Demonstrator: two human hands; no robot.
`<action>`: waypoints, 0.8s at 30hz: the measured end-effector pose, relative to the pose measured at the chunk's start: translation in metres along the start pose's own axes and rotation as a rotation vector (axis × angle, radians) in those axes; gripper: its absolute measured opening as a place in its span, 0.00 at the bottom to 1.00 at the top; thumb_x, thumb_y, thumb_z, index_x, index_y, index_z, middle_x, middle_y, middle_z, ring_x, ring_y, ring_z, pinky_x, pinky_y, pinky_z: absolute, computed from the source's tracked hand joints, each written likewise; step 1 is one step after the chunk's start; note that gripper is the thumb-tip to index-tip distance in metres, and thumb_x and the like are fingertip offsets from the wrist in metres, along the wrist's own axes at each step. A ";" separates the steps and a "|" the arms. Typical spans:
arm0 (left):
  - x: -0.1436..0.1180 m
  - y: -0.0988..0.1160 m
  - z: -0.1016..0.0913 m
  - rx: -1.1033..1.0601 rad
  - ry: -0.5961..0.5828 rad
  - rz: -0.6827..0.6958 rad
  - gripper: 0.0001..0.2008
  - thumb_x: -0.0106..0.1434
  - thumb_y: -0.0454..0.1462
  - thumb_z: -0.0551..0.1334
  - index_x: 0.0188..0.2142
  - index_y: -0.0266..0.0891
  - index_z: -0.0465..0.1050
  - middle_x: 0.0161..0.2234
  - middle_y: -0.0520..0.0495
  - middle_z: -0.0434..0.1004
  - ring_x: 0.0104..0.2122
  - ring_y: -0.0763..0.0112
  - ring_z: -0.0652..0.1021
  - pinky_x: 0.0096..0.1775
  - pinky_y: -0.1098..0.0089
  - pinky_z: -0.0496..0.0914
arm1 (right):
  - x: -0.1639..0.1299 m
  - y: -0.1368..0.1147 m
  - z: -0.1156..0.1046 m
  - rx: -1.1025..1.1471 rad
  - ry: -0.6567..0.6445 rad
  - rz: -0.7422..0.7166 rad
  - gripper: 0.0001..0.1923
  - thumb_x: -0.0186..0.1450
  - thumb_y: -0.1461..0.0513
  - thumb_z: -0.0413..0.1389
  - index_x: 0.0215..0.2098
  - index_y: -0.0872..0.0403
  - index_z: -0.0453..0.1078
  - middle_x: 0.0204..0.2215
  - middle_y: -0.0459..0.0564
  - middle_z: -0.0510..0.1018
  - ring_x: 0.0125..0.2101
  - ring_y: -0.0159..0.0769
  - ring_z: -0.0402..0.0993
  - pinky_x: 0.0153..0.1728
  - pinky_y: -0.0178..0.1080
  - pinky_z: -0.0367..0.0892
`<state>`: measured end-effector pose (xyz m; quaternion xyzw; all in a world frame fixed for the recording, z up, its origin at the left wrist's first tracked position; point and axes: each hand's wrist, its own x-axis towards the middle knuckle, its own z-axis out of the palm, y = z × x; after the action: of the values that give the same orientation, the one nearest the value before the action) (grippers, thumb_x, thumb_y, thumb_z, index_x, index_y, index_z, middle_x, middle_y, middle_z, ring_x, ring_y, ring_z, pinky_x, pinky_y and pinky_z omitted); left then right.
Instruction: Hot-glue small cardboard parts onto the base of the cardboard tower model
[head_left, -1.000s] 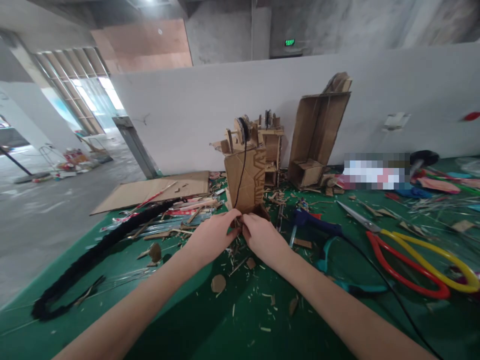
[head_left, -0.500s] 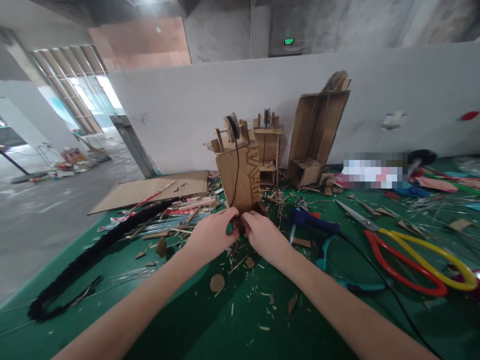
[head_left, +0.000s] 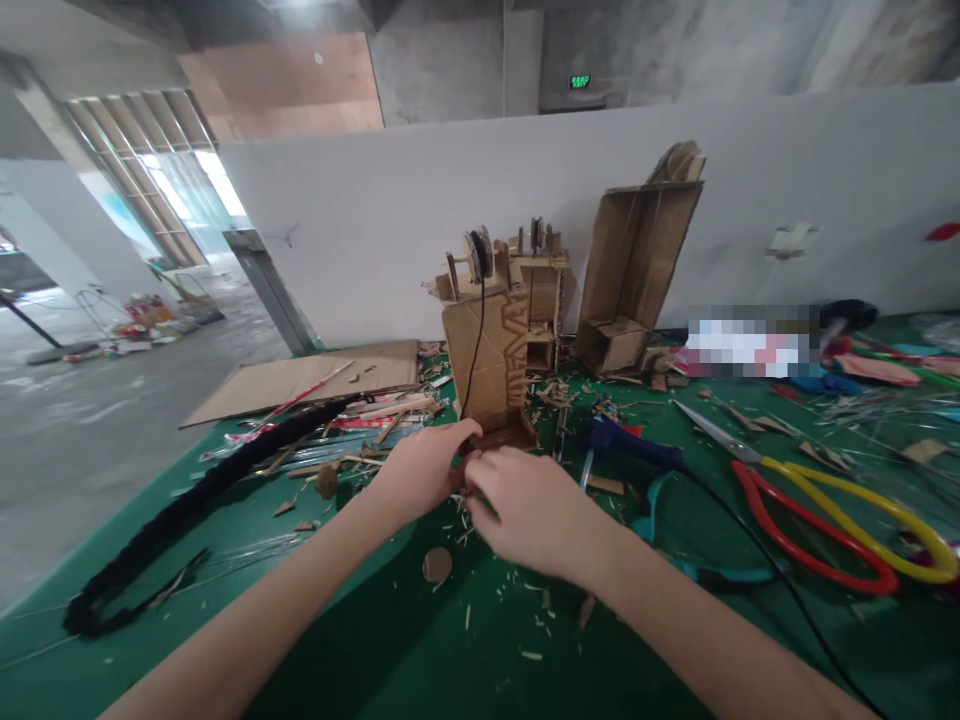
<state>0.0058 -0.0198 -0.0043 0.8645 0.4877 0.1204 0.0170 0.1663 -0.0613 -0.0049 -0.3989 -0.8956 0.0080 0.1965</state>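
A cardboard model (head_left: 491, 345) stands upright in front of me, with a spool (head_left: 477, 256) on top. From the spool a thin black cord (head_left: 474, 365) hangs down the front panel to the fingers of my left hand (head_left: 424, 468). My left hand is closed in a pinch at the cord's lower end. Against it, fingertips meeting, is my right hand (head_left: 536, 505), also closed; whatever it pinches is hidden behind the fingers. The model's low open base (head_left: 514, 432) lies just beyond both hands.
A second spooled cardboard model (head_left: 546, 300) and a tall cardboard box (head_left: 637, 270) stand by the wall. Right lie a blue glue gun (head_left: 634, 443) and red-and-yellow scissors (head_left: 817, 475). Left are a black fuzzy strip (head_left: 202, 500) and a cardboard sheet (head_left: 315, 385). Scraps litter the green table (head_left: 360, 640).
My right hand has turned and come lower and left, now overlapping my left fingertips. The cardboard model has shifted slightly right and looks more upright, and its base shows more.
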 end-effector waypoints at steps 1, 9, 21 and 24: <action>0.000 -0.001 0.000 0.005 0.001 -0.007 0.09 0.62 0.38 0.52 0.41 0.45 0.64 0.32 0.51 0.74 0.31 0.66 0.74 0.28 0.72 0.60 | -0.004 -0.008 0.000 0.031 -0.043 -0.088 0.07 0.62 0.60 0.49 0.33 0.55 0.67 0.32 0.50 0.73 0.34 0.37 0.67 0.30 0.37 0.61; 0.001 -0.001 0.001 0.046 0.007 -0.018 0.09 0.63 0.40 0.49 0.40 0.46 0.65 0.32 0.53 0.74 0.29 0.68 0.73 0.26 0.72 0.59 | -0.021 -0.016 -0.002 -0.007 -0.123 -0.185 0.07 0.61 0.67 0.49 0.37 0.56 0.67 0.35 0.52 0.72 0.36 0.39 0.66 0.34 0.41 0.63; -0.001 -0.008 -0.005 0.039 -0.034 -0.021 0.19 0.60 0.41 0.52 0.51 0.45 0.56 0.33 0.51 0.76 0.27 0.66 0.75 0.24 0.72 0.59 | -0.027 0.024 0.005 0.081 -0.133 -0.019 0.08 0.64 0.65 0.50 0.31 0.56 0.71 0.30 0.51 0.73 0.33 0.36 0.71 0.33 0.39 0.67; -0.002 -0.012 -0.009 0.008 -0.069 0.009 0.21 0.60 0.39 0.52 0.54 0.42 0.53 0.34 0.50 0.76 0.28 0.65 0.76 0.26 0.71 0.62 | -0.017 0.027 0.003 0.453 0.032 0.297 0.09 0.64 0.63 0.49 0.31 0.55 0.71 0.27 0.49 0.75 0.29 0.34 0.72 0.29 0.36 0.68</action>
<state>-0.0067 -0.0158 0.0026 0.8704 0.4834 0.0888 0.0299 0.1949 -0.0549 -0.0185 -0.4716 -0.7996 0.2306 0.2916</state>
